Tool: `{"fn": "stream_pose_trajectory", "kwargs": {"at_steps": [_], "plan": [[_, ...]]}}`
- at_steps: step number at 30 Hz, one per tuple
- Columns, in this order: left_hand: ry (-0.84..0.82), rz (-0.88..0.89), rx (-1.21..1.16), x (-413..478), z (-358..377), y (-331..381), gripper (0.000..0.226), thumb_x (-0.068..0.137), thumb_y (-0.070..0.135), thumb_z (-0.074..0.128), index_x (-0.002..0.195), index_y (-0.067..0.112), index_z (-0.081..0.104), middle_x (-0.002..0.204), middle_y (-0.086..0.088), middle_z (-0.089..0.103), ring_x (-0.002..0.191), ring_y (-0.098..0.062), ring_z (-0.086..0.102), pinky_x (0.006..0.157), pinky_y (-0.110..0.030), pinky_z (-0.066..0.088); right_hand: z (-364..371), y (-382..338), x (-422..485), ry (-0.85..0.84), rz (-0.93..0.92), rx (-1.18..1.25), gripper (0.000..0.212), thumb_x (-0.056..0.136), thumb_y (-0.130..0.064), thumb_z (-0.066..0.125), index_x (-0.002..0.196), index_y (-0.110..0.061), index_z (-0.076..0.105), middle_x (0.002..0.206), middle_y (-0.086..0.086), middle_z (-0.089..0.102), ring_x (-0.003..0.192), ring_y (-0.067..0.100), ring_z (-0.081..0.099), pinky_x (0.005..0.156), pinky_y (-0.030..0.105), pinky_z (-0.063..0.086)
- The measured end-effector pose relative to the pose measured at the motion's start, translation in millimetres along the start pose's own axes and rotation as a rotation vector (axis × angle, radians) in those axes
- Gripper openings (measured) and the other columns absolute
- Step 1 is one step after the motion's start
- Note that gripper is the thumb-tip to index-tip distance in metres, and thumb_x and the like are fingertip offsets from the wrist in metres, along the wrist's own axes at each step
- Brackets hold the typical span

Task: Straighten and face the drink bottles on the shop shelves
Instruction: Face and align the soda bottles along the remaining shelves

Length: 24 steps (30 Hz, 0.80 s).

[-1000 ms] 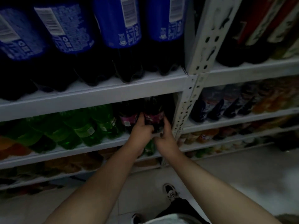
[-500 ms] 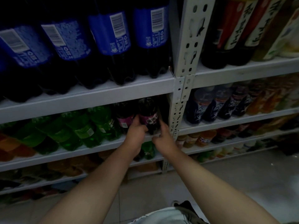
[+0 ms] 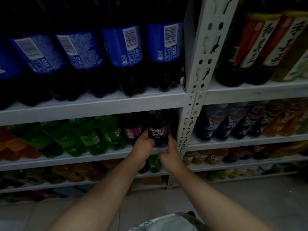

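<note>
Bottle (image 3: 158, 129), purple label outward, gripped by left hand (image 3: 144, 145) and right hand (image 3: 170, 155) at right end of shelf (image 3: 83, 157), beside post (image 3: 183, 130).

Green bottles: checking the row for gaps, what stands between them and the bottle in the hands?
A single dark purple-labelled bottle, between the nearest green bottle and the held bottle; seen in the head view.

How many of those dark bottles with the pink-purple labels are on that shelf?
2. One, the held bottle, stands by the white upright between the left hand and right hand; the second bottle sits just left of it, beside the green bottles. Others may be hidden behind.
</note>
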State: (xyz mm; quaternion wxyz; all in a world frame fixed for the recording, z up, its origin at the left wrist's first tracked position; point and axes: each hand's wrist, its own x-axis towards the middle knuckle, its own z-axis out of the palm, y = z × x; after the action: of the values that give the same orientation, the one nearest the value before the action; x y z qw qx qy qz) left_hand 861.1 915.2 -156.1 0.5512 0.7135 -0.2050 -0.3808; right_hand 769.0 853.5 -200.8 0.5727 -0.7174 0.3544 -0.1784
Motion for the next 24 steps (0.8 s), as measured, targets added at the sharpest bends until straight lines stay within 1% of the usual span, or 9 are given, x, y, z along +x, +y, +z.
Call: {"fn": "stream_pose_trajectory", "kwargs": {"at_steps": [2,5,8,10,15,18,21,22,24], "plan": [[0.002,0.003,0.029,-0.3,-1.0,-1.9,0.065,0.081,-0.001,0.055,0.139,0.028,0.047,0.130,0.006,0.059,0.117,-0.012,0.054,0.105,-0.038,0.041,1.6,3.1,-3.6,0.007,-0.017,-0.022,0.087,0.079,0.002,0.052,0.149,-0.033,0.013,0.144,-0.008,0.024,0.135,0.011,0.026,0.113,0.032,0.026],[0.053,0.014,0.045,-6.8,6.1,-10.2,0.063,0.083,0.002,0.049,0.138,0.033,0.048,0.132,0.009,0.057,0.117,-0.008,0.053,0.106,-0.034,0.040,2.7,-0.8,2.7,0.020,-0.036,-0.020,0.088,0.080,0.003,0.055,0.151,-0.026,0.013,0.149,-0.001,0.023,0.137,0.012,0.025,0.110,0.023,0.022],[0.042,0.026,0.041,-7.3,12.0,-11.5,0.069,0.082,-0.002,0.046,0.141,0.033,0.043,0.133,0.010,0.055,0.120,-0.009,0.051,0.108,-0.034,0.037,4.2,-4.7,4.8,0.026,-0.039,-0.004,0.089,0.080,0.002,0.059,0.151,-0.026,0.013,0.150,-0.003,0.023,0.133,0.004,0.024,0.107,0.017,0.019],[0.025,0.021,0.024,-4.8,9.5,-7.8,0.071,0.079,-0.004,0.045,0.141,0.031,0.044,0.132,0.008,0.056,0.118,-0.011,0.052,0.107,-0.035,0.038,4.2,-2.0,1.9,0.021,-0.039,-0.013,0.091,0.078,0.004,0.056,0.151,-0.027,0.011,0.151,-0.002,0.021,0.134,0.005,0.021,0.110,0.019,0.017],[-0.044,0.019,0.012,-10.1,-1.0,-9.1,0.072,0.080,-0.004,0.048,0.142,0.031,0.044,0.134,0.010,0.056,0.122,-0.008,0.051,0.109,-0.034,0.036,2.9,7.0,3.1,-0.010,-0.015,0.011,0.094,0.076,0.005,0.052,0.152,-0.030,0.009,0.156,-0.004,0.017,0.142,0.013,0.018,0.117,0.037,0.022],[-0.078,0.012,-0.030,-16.0,-1.6,-11.7,0.070,0.081,-0.005,0.047,0.139,0.034,0.047,0.132,0.014,0.057,0.122,-0.004,0.051,0.107,-0.030,0.037,2.2,3.6,11.5,-0.033,-0.019,0.024,0.091,0.078,0.007,0.054,0.151,-0.028,0.012,0.154,-0.002,0.024,0.140,0.013,0.024,0.116,0.036,0.025],[-0.085,0.029,-0.022,-19.3,-3.5,-14.7,0.061,0.083,-0.001,0.048,0.116,0.050,0.056,0.117,0.028,0.059,0.110,0.009,0.053,0.095,-0.019,0.038,-3.7,-3.3,20.8,-0.048,-0.038,0.056,0.082,0.078,0.009,0.055,0.146,-0.027,0.026,0.144,0.002,0.041,0.133,0.016,0.037,0.111,0.035,0.032],[-0.067,0.034,-0.011,-19.0,-5.8,-16.0,0.058,0.085,-0.001,0.046,0.111,0.050,0.055,0.118,0.026,0.059,0.109,0.008,0.053,0.095,-0.018,0.036,-5.4,-5.3,19.8,-0.048,-0.028,0.045,0.081,0.079,0.007,0.055,0.146,-0.029,0.027,0.143,0.001,0.042,0.132,0.016,0.038,0.110,0.033,0.032],[0.040,0.052,0.027,-19.7,-15.4,-18.4,0.051,0.089,0.000,0.046,0.116,0.042,0.057,0.122,0.015,0.061,0.108,0.004,0.054,0.095,-0.016,0.036,-6.0,-3.9,7.0,0.023,-0.027,-0.012,0.076,0.081,0.001,0.055,0.145,-0.030,0.029,0.144,-0.002,0.041,0.130,0.012,0.038,0.109,0.030,0.031]]}}
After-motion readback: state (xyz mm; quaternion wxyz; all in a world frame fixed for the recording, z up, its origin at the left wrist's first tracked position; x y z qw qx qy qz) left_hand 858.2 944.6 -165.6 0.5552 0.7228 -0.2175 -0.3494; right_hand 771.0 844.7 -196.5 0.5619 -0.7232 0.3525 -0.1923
